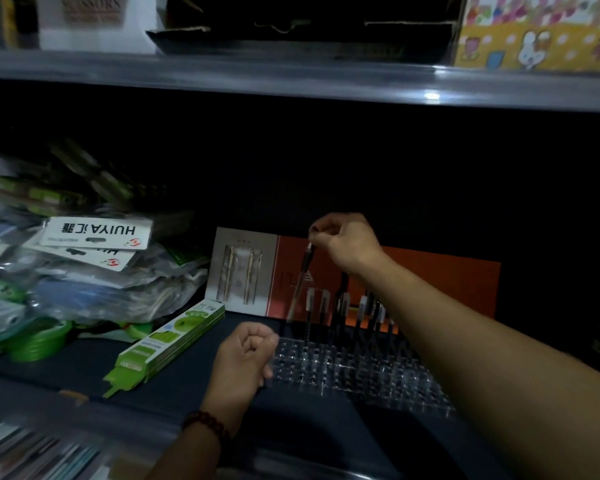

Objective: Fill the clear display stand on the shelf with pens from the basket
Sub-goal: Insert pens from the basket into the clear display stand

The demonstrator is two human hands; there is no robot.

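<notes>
Now the right hand (347, 240) pinches a pen (300, 282) above the stand (361, 372), and the left hand (246, 355) is clenched.

A dark shelf (194, 403) lies under both hands, with a heap of packets (84, 271) far left of the left hand and an orange card (447, 282) upright behind the right hand. The clear stand sits under the right forearm, its left edge touching the left fist, in which nothing shows. A green box (167, 344) lies just left of that fist. Dark pens (340, 313) stand in the back rows below the right hand. The held pen hangs tilted, its top end pinched, its lower end by the stand's back left corner.
</notes>
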